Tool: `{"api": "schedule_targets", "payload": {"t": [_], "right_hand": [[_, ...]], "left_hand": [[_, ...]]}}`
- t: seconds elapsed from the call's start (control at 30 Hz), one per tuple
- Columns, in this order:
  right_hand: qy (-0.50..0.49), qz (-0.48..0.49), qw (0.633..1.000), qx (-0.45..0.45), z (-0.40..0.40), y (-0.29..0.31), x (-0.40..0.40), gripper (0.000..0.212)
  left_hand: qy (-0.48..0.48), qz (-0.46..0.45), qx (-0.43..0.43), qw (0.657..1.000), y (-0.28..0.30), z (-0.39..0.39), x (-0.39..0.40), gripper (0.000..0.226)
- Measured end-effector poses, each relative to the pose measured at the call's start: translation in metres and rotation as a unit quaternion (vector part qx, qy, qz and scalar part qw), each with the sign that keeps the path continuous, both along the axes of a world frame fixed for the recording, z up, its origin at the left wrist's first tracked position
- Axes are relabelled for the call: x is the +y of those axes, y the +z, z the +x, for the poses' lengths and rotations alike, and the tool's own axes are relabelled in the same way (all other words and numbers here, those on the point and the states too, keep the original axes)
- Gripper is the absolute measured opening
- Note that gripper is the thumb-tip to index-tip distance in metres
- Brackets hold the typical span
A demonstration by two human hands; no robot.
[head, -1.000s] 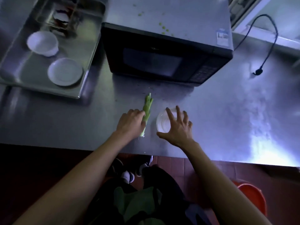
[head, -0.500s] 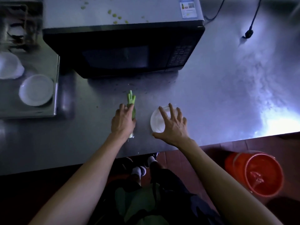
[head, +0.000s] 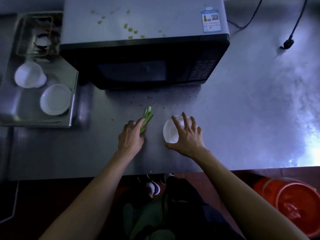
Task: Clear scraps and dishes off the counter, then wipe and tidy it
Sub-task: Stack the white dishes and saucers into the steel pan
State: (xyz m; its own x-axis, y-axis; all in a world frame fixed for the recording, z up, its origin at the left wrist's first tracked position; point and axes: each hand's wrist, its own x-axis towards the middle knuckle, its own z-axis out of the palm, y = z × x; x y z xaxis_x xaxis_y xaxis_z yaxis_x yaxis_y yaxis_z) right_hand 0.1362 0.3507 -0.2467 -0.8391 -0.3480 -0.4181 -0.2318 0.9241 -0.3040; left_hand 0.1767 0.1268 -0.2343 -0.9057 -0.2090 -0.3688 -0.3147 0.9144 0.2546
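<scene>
A bundle of green vegetable stalks [head: 146, 116] lies on the steel counter [head: 242, 118] in front of the microwave. My left hand [head: 131, 135] covers its near end, fingers curled round the stalks. A small white bowl [head: 170, 131] stands just to the right. My right hand [head: 187, 135] is spread over the bowl, fingers on its far rim and thumb at its near edge. Small green scraps [head: 155, 101] dot the counter ahead of both hands.
A black microwave [head: 143, 66] stands at the back, with green bits [head: 133, 31] on its top. A steel tray [head: 72, 101] at the left holds a white bowl [head: 30, 77] and a white plate [head: 55, 99]. A loose power plug [head: 287, 44] lies back right. An orange bucket [head: 294, 207] stands on the floor.
The camera has swung right and down, bringing the orange bucket into view. Both hands stay at the stalks and the bowl, the left hand now further over the stalks.
</scene>
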Motion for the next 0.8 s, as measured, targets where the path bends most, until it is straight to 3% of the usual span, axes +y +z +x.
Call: {"api": "schedule_targets", "payload": {"t": [0.17,0.37,0.8], "right_hand": [[0.020,0.001,1.000,0.009,-0.006,0.006,-0.018,0.118],[0.048,0.006,0.999,0.024,-0.009,0.012,-0.059,0.118],[0.087,-0.027,0.993,0.077,-0.014,0.048,-0.247,0.116]], "left_hand": [[0.009,0.014,-0.010,1.000,0.004,0.008,-0.017,0.068],[0.007,0.048,0.050,0.998,0.013,0.017,-0.058,0.070],[0.028,0.071,0.195,0.978,0.060,0.017,-0.233,0.071]]}}
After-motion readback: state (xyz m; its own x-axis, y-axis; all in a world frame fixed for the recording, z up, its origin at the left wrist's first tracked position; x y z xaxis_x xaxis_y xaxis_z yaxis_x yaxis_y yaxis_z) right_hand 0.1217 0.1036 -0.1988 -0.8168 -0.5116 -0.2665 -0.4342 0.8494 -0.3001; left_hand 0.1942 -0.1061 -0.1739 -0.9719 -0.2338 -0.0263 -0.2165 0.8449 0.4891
